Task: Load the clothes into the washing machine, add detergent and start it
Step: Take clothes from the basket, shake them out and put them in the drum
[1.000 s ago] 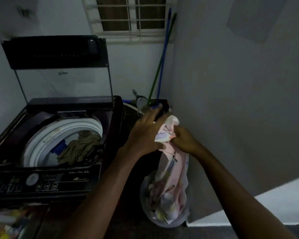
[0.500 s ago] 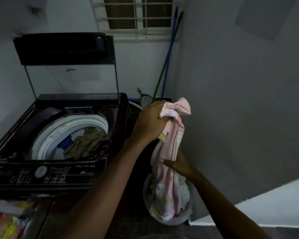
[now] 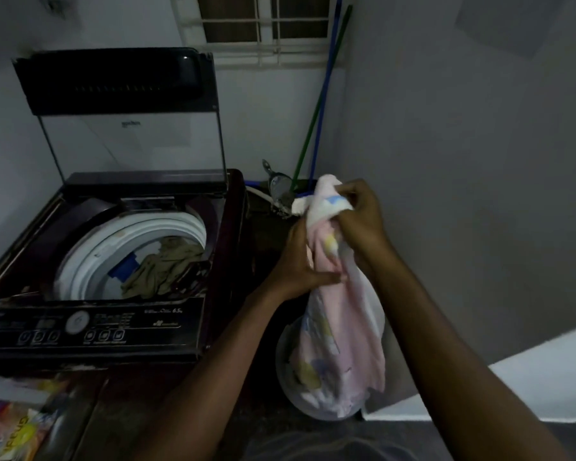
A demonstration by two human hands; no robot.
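The pale pink printed cloth (image 3: 343, 311) hangs bunched from my right hand (image 3: 359, 214) and my left hand (image 3: 300, 261), to the right of the dark maroon top-loading washing machine (image 3: 113, 324). The machine's lid (image 3: 113, 81) stands raised. An olive-brown garment (image 3: 167, 267) lies in its white drum (image 3: 90, 257). A colourful detergent packet (image 3: 14, 430) lies below the machine's front.

The right hand (image 3: 359, 217) grips the bunched top of a pink cloth (image 3: 350, 327), and the left hand (image 3: 296, 261) holds it just below. From the fingers (image 3: 328, 279) it hangs into a pale tub (image 3: 308, 410). Left of the fingers stands the washing machine (image 3: 147, 324), lid up, with an olive garment (image 3: 167, 267) in its drum.
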